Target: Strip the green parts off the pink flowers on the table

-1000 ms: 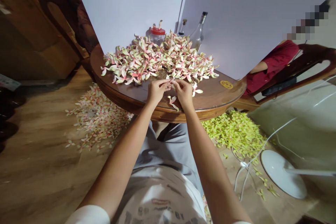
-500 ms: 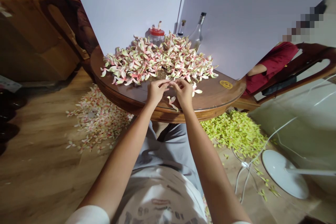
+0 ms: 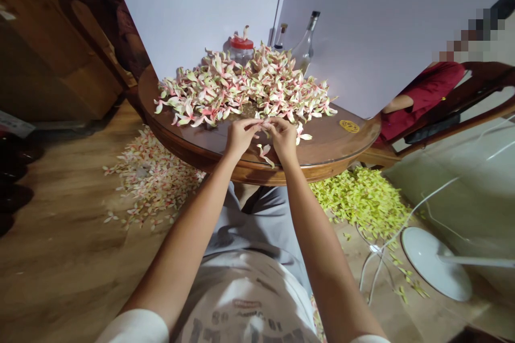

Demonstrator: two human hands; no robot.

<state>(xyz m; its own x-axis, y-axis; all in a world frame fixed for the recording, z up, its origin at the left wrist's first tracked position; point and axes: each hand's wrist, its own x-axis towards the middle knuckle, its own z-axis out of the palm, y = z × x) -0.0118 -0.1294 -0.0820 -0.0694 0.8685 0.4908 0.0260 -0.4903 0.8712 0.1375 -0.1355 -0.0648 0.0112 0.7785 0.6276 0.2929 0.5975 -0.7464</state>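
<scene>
Over the front of a round wooden table, my left hand (image 3: 240,138) and my right hand (image 3: 285,141) meet at the fingertips, both closed in a pinch. Between them is a small pink-and-white flower, mostly covered by the fingers. Just beyond my fingers spreads a large heap of pink, white and pale green flowers (image 3: 225,88). A loose flower (image 3: 265,155) lies near the table edge below my hands. Another loose flower (image 3: 302,134) is beside my right hand.
Behind the heap stand a red-lidded jar (image 3: 242,49) and a glass bottle (image 3: 306,45). Yellow rubber bands (image 3: 349,126) lie at the table's right. Floor piles are pink-white flowers (image 3: 155,182) and yellow-green pieces (image 3: 362,201), near a cable and a white stand base (image 3: 436,265). A person in red sits right.
My hands stay together at nearly the same spot, with small finger movements at the flower. The view has shifted slightly. The loose flowers lie where they were.
</scene>
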